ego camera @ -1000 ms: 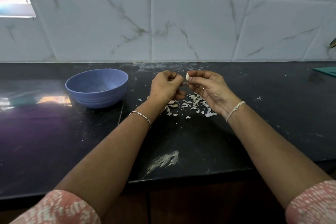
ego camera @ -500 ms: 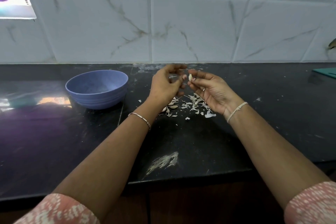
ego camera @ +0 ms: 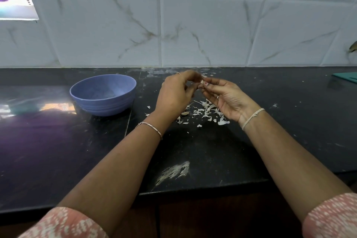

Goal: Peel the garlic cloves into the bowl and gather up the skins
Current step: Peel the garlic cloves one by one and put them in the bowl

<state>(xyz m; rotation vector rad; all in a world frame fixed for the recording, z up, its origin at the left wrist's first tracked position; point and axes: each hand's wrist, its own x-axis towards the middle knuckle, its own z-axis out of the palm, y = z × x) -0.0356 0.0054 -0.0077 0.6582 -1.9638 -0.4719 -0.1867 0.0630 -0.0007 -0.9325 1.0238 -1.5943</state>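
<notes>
between the two hands, raised above the worktop [ego camera: 193, 150], a small pale clove [ego camera: 201, 82] is pinched at the tips of the right hand [ego camera: 226, 100], whose fingers [ego camera: 213, 83] are curled narrowly round it. the left hand [ego camera: 173, 94] meets it from the other side, its fingers [ego camera: 190, 76] curled in and nipping at the clove, pulling at its skin as far as the blur there lets me tell. so the step in hand looks like peeling, partway through one clove. below the hands a loose scatter of skins [ego camera: 206, 111] lies on the worktop, a few bits strayed off to the left, and what may be one more clove [ego camera: 184, 113] sits among them by the left wrist. the bowl [ego camera: 104, 102] stands well apart to the left; no clove shows in the part of its inside that i can see, only pale smears, and the near wall hides the bottom. judging by that, several cloves' worth of skin is off, this clove has yet to be finished and dropped in, and the gathering is not begun: the skins lie spread, not heaped. further out, a chalky smear [ego camera: 173, 172] marks the worktop near its front edge, and a teal board [ego camera: 345, 77] lies at the far right.
</notes>
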